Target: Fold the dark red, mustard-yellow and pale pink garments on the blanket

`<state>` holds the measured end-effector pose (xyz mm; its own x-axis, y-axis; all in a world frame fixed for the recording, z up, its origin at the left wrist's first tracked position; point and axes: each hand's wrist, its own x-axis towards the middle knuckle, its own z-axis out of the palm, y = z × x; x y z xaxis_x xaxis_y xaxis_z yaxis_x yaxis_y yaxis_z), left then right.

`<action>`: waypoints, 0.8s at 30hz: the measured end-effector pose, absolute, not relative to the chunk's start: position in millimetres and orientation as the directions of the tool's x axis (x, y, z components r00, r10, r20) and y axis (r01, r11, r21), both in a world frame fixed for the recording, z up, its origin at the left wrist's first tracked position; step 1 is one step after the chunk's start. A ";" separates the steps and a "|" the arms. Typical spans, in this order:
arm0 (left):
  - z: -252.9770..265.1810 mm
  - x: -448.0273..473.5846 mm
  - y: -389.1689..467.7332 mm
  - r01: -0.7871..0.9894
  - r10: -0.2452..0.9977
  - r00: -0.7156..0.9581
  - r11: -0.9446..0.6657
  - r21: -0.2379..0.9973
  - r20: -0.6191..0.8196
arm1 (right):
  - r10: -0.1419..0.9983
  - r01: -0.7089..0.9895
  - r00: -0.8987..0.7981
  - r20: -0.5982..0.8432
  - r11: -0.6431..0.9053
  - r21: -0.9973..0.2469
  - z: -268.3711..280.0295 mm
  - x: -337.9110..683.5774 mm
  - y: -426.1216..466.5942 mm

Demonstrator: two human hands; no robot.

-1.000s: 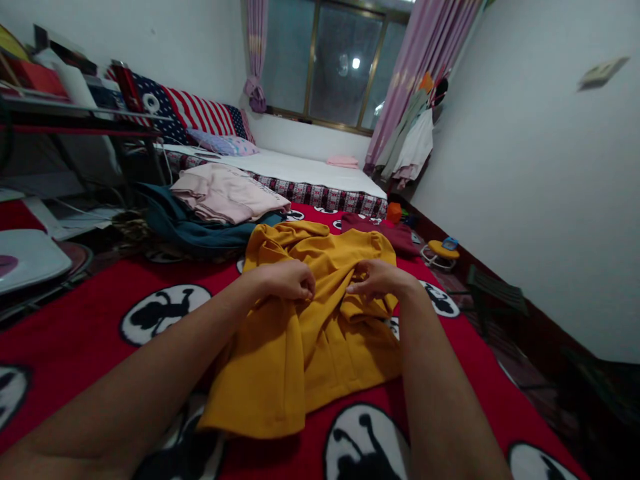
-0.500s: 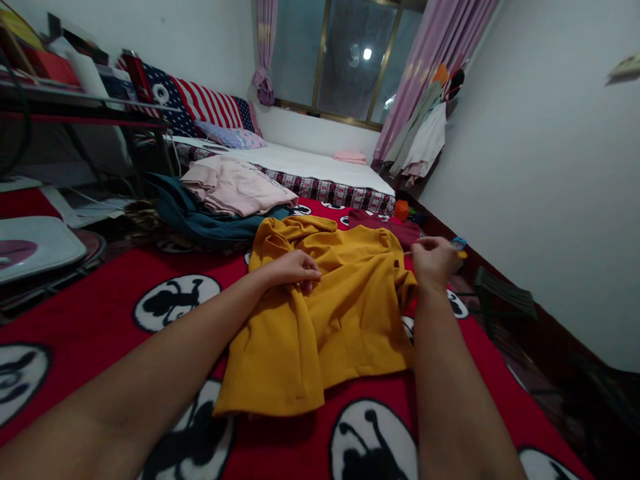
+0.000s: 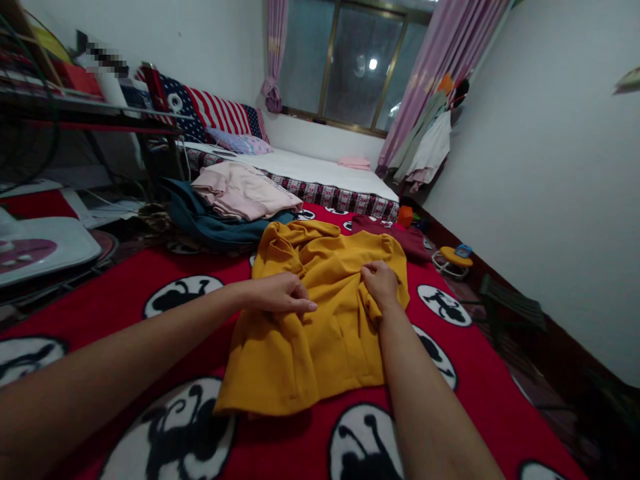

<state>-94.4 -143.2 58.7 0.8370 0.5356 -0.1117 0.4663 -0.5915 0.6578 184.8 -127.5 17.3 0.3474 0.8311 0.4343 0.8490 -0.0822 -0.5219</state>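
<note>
A mustard-yellow long-sleeved top [image 3: 330, 340] lies on a red blanket [image 3: 280, 453], creased and with its right part folded inward. My left hand [image 3: 280, 293] rests on the left half of the top, fingers curled down into the cloth and thumb pointing right; its fingertips are partly hidden. Over the right half, my right hand [image 3: 381, 283] is closed on the top's fabric, with a sleeve bunched under the wrist.
Behind the top, a folded pink garment [image 3: 245, 190] lies on a dark teal one [image 3: 205, 217]. A maroon garment [image 3: 395, 237] is at the far right of the blanket. Beyond stands a bed [image 3: 315, 173]; a yellow stool [image 3: 456, 257] and a dark green stool [image 3: 515, 303] are on the right.
My right hand has moved left and inward, bringing the right side of the yellow top over. My left hand has shifted slightly left and down.
</note>
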 end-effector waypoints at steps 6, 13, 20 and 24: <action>86.8 -188.3 -125.3 0.763 0.710 0.624 -0.463 0.450 -0.326 | 0.799 0.809 0.386 0.462 -0.053 -0.585 11.2 187.1 -126.0; 107.0 -168.1 -125.8 0.944 0.934 0.325 -0.312 -0.105 0.149 | 0.772 0.739 0.407 0.488 0.035 -0.672 8.4 185.1 -124.8; 52.1 -53.0 -154.7 0.558 0.560 0.770 -0.823 0.102 0.306 | 0.783 0.662 0.398 0.478 0.115 -0.741 6.7 191.5 -126.4; 9.7 -32.5 -139.8 0.620 0.616 0.739 -0.780 0.082 0.275 | 0.744 0.488 0.478 0.466 0.217 -0.846 7.5 195.5 -123.2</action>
<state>-32.5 -139.8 9.7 0.7385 0.6157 0.2748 0.6201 -0.7803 0.0816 195.5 -123.2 7.5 0.4781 0.7443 0.4663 0.4877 0.2165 -0.8457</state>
